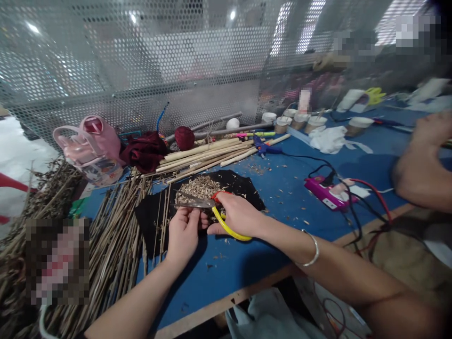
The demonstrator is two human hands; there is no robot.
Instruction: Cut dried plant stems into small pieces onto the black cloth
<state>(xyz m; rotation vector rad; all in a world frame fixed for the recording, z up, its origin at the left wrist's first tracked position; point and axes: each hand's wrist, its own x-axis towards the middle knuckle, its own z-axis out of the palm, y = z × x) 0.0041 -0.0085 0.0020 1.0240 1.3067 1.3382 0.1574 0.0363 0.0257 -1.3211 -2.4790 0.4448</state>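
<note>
My right hand (240,216) is wrapped round the handles of a pair of scissors (197,202) with one yellow and one red grip. The blades point left, above a heap of short cut stem pieces (201,188) on a black cloth (247,188). Just below the blades, my left hand (184,233) is closed in a pinch; whatever its fingers hold is hidden. A few thin dry stems (164,221) lie across the cloth at its left, beside a large bundle of dry stems (116,230).
Behind the cloth lie pale wooden sticks (205,153), a dark red yarn ball (184,138) and a blue glue gun (264,147). A purple power strip (326,193) with cords sits to the right. Paper cups (282,123) and a pink bottle (95,146) stand farther back. Another person's arm (423,165) rests at right.
</note>
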